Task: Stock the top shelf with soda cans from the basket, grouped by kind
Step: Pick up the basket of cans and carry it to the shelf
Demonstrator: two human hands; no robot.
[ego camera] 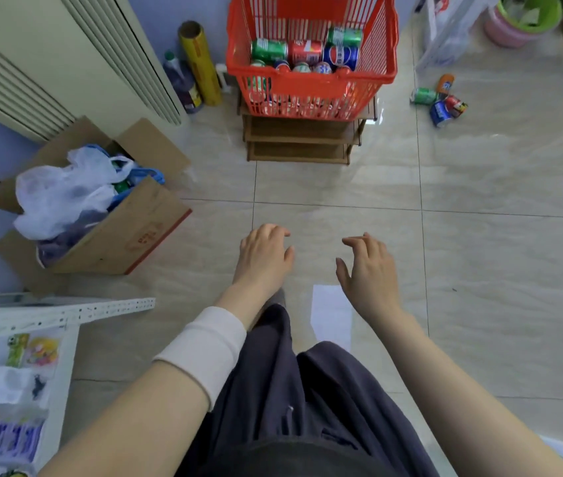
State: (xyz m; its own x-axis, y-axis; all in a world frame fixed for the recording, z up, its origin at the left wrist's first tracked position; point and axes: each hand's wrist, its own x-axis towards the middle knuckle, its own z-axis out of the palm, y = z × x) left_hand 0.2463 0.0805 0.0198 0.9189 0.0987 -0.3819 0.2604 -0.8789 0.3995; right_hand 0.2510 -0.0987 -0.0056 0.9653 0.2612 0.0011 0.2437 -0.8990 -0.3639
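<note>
Both hands (pixel 314 259) hover empty, basket (pixel 311 87) well ahead

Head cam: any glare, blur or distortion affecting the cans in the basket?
Head view: wide-angle bowing toward the edges; sheen on the floor tiles, none on the cans in the red basket, whose colours read but labels are soft; left hand and right hand sharp.

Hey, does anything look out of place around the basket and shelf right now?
Yes. A few loose cans lie scattered on the floor right of the wooden shelf, outside the red basket, some on their sides. The basket itself sits on the shelf's top, covering the spot meant for cans.
</note>
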